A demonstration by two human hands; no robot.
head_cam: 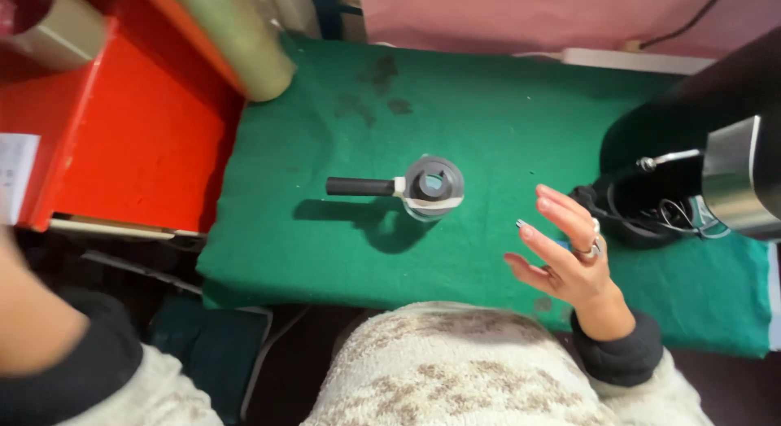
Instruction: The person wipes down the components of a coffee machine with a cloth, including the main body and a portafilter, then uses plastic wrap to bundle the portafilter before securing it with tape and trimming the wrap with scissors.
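Mid-table, slightly nearer the front edge than the back, a small jug (434, 186) w/ a straight black handle (360, 186) is standing upright on the green felt cloth (504, 109) covering the table. Handle is running left-right, parallel to the front edge, pointing toward the table's left edge and the red box (138, 141) sitting past it. Right hand (569, 251) is hovering over the cloth near the front edge, to the right of the jug and a bit closer to the person; fingers spread wide, palm facing left, holding nothing, rings on it. It's clearly the nearer hand, but it's facing the jug's round body, not the handle end. Left hand isn't showing, only a blurred forearm in a dark cuff at the lower left, so can't tell its state. Jug body is looking like clear glass w/ a grey, smooth round lid; handle matte black, cylindrical. Cloth is fuzzy, w/ dark stains toward the back edge. At the right edge, a black appliance w/ a shiny metal part (736, 182) and a dark bowl (643, 210) is sitting. A pale roll (236, 39) is lying at the back left corner.
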